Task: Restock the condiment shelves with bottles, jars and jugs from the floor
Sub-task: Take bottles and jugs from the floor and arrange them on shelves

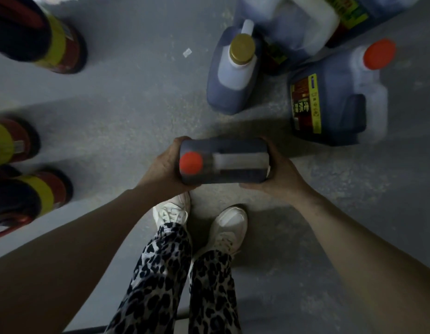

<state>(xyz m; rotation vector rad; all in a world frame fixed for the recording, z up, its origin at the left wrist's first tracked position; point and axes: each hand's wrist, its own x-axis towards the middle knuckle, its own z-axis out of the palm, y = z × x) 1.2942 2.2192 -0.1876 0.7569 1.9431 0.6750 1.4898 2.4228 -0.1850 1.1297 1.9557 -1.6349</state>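
Both hands clasp one jug (223, 162) between them. The left hand (164, 166) curls round the cap end and the right hand (282, 173) round the far end. Most fingers are hidden behind the body, so only knuckles and palms show.

The jug is dark, boxy plastic with rounded corners, a round orange cap and a pale flat handle strip along its top. It is held above the speckled grey floor (136, 112), just ahead of two white shoes (171, 213). Leopard-print trousers (160, 273) cover the legs.

Four more jugs stand on the floor at the upper right:
- The gold-capped jug (233, 75) has a white neck and a translucent shoulder over dark liquid.
- The labelled jug (334, 100) has an orange cap and a yellow-and-red label with small print too blurred to read.
- The large jug (288, 22) has a pale moulded handle and is cut off by the top edge.
- The corner jug (377, 8) shows only a sliver of dark body and yellow label.

Three dark round bottles (52, 37) with yellow and red bands run down the left edge. All are smeared by blur and cropped, and I cannot tell what they stand on.

A small white scrap (187, 53) lies on the floor.
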